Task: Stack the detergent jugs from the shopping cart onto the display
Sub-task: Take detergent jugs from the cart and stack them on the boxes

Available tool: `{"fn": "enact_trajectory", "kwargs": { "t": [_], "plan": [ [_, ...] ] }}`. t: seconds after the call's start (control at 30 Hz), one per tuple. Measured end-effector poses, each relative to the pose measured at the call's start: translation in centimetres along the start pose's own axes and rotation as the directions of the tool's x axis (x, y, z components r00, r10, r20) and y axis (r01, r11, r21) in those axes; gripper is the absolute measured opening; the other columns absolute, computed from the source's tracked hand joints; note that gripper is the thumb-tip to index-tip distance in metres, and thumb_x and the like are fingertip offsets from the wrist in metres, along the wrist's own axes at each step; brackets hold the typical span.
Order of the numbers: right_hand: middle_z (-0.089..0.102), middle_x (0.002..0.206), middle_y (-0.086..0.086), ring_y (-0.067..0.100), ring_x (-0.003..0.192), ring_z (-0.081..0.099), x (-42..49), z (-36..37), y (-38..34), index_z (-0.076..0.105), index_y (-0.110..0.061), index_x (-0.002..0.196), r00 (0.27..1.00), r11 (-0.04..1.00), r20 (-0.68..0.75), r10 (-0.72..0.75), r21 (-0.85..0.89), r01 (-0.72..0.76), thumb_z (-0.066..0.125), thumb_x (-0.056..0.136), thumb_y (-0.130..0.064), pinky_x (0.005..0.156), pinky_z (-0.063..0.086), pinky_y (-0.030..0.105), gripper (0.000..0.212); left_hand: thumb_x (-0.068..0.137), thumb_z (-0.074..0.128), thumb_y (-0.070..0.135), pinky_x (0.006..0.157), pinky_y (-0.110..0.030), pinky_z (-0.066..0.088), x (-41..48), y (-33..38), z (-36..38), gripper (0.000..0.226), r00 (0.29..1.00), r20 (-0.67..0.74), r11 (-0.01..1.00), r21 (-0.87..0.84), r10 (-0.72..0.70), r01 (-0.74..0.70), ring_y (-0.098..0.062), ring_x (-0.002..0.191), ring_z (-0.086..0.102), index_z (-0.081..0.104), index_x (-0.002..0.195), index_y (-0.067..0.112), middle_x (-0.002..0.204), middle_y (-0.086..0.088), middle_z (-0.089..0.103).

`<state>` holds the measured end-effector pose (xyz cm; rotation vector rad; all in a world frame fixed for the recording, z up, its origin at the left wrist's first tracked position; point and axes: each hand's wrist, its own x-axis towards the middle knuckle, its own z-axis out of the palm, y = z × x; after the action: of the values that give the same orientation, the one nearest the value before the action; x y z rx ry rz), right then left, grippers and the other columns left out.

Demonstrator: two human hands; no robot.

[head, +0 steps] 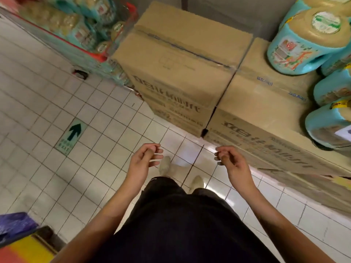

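Light-blue detergent jugs with beige caps (303,42) lie stacked at the far right on top of a cardboard box (266,103). More blue jugs (76,27) fill a red-framed shopping cart at the upper left. My left hand (144,162) and my right hand (229,162) hang in front of me over the tiled floor, palms facing each other, fingers loosely curled. Neither hand holds anything.
A taller sealed cardboard box (180,59) stands between the cart and the display box. A green exit arrow sticker (71,137) marks the white tiled floor. A purple and yellow object (17,230) sits at the lower left. My legs and shoes are below.
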<state>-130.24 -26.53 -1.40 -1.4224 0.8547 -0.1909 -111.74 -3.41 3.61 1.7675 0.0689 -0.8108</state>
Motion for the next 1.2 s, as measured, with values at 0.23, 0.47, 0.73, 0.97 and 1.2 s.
{"fn": "enact_trajectory", "kwargs": {
  "t": [0.23,0.47,0.73,0.97,1.2],
  "plan": [
    [0.075,0.099,0.002,0.018,0.093,0.072,2.6,9.1,-3.0,0.072,-0.018,0.114,0.973,0.997,0.227,-0.05,-0.04,0.06,0.05,0.108,0.001,0.082,0.058,0.025,0.03,0.111,0.05,0.022,0.08,-0.035,0.056,-2.1,-2.9,-8.5,0.025,0.979,-0.199,0.997,-0.079,-0.039,0.024,-0.022,0.095,0.074,0.073,0.114,0.015,0.105,-0.005,0.078],
    [0.075,0.097,-0.001,0.022,0.096,0.072,6.9,21.2,-6.6,0.072,-0.03,0.108,0.906,0.973,0.412,-0.093,-0.154,0.17,0.052,0.107,-0.002,0.087,0.058,0.03,0.034,0.111,0.047,0.021,0.078,-0.031,0.057,-1.1,-3.2,-19.0,0.027,0.952,-0.303,0.992,-0.129,-0.052,0.013,-0.029,0.099,0.071,0.071,0.118,0.01,0.109,-0.013,0.076],
    [0.075,0.097,-0.001,0.019,0.096,0.073,9.9,33.8,-9.1,0.072,-0.038,0.107,0.9,0.96,0.425,-0.097,-0.199,0.198,0.052,0.106,-0.005,0.084,0.057,0.026,0.039,0.112,0.045,0.019,0.082,-0.034,0.057,5.0,-3.0,-30.5,0.028,0.944,-0.321,0.985,-0.173,-0.074,0.018,-0.035,0.105,0.072,0.071,0.118,0.012,0.109,-0.01,0.077],
    [0.075,0.095,0.004,0.017,0.092,0.073,13.1,40.5,-10.2,0.073,-0.026,0.109,0.933,0.973,0.357,-0.04,-0.198,0.118,0.055,0.105,-0.012,0.082,0.056,0.023,0.023,0.108,0.049,0.032,0.081,-0.034,0.059,13.4,1.8,-37.7,0.026,0.972,-0.23,0.987,-0.139,0.047,-0.08,-0.026,0.1,0.075,0.07,0.117,0.019,0.107,-0.005,0.077],
    [0.074,0.095,0.009,0.022,0.094,0.073,20.3,45.1,-13.5,0.073,-0.023,0.111,0.945,0.971,0.327,-0.013,-0.22,0.09,0.053,0.107,-0.001,0.086,0.057,0.027,0.03,0.112,0.047,0.024,0.087,-0.042,0.058,23.7,7.8,-42.7,0.023,0.971,-0.213,0.982,-0.134,0.107,-0.137,-0.024,0.102,0.074,0.069,0.119,0.019,0.109,-0.004,0.076]
  ]
}}
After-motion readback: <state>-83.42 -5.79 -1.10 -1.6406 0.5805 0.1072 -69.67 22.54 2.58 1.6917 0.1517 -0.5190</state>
